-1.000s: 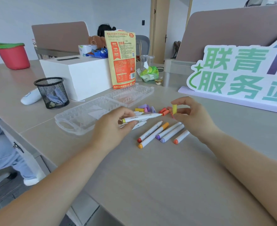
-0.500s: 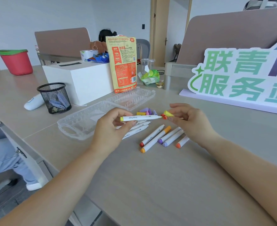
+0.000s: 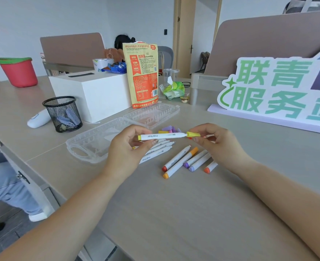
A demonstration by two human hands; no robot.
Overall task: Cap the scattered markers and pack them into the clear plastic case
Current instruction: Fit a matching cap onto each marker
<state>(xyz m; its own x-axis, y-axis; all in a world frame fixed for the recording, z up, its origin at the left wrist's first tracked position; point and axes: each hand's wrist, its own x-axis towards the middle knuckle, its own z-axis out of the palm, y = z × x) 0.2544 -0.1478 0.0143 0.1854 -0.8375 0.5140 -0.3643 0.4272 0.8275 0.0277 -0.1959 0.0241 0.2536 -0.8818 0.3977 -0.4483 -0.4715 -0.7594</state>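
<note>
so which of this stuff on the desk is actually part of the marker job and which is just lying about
Part of the job:
- marker in the left hand
- yellow cap in the right hand
- loose markers
- spare caps
- open clear case

Lying about:
- mesh pen cup
- white box
- orange snack bag
- red bucket
- sign

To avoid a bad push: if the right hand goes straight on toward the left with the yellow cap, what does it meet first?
The right hand would press the yellow cap onto the white marker, held level by the left hand.
</note>
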